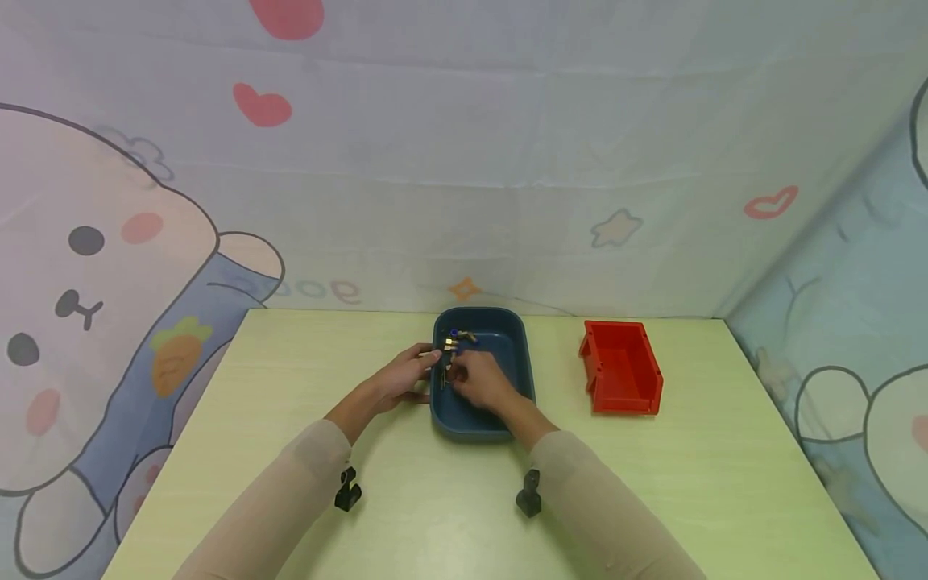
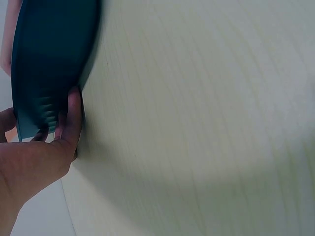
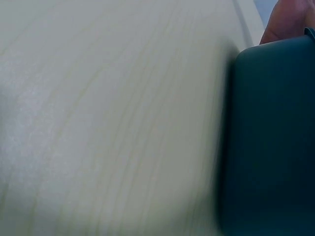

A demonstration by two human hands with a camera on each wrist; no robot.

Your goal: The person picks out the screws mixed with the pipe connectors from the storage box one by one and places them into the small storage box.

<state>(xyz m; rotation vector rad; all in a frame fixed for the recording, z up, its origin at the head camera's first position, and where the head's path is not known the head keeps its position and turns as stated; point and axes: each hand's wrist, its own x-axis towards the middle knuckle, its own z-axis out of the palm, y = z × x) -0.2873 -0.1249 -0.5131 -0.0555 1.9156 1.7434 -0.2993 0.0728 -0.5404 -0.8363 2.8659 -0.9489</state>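
Note:
A dark blue plastic bin [image 1: 500, 334] stands near the back of the table. My left hand [image 1: 402, 379] holds its left wall, thumb over the rim and fingers along the outside; the left wrist view shows this hand [image 2: 37, 164] against the ribbed outer wall. Small brass fittings with blue parts [image 1: 451, 345] lie inside by the left wall. My right hand [image 1: 480, 380] reaches into the bin with bent fingers at these fittings; I cannot tell whether it pinches one. The right wrist view shows mostly the bin's outer wall [image 3: 275, 137], hiding the right fingers.
To the right of the blue bin sits a red open-front parts bin [image 1: 625, 369]. The pale wood-grain table [image 1: 326, 354] ends at a printed cloth backdrop [image 1: 449, 145]. Black wrist mounts [image 1: 348, 490] hang under both sleeves.

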